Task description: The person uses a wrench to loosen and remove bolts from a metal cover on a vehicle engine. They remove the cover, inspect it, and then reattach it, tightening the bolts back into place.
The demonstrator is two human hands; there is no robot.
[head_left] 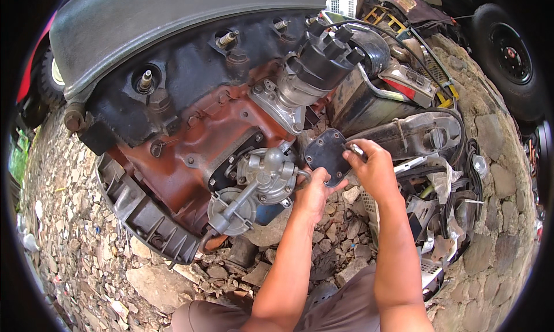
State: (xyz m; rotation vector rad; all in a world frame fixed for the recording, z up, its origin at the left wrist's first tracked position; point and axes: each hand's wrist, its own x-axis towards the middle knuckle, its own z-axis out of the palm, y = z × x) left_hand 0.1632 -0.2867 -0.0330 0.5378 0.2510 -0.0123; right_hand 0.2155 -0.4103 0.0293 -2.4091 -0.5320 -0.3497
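Note:
My left hand [314, 196] grips the lower edge of a flat black cover plate [326, 153] with small holes around its rim. Close beside the plate's right edge, my right hand [374, 167] has its fingers closed on a small shiny metal piece [358, 152], partly hidden; its exact kind cannot be told. Just left of the plate, a grey metal fuel pump [268, 176] with a round bowl sits on the side of a red-brown engine block [167, 159]. Above the plate stands a distributor [323, 60] with a black cap.
Spark plugs [145, 79] stick out of the black cylinder head [184, 72], under a dark valve cover [173, 14]. Loose parts and cables [444, 211] crowd the right, beside a stone wall [487, 216]. Rubble [161, 286] covers the ground. A wheel [508, 55] stands at far right.

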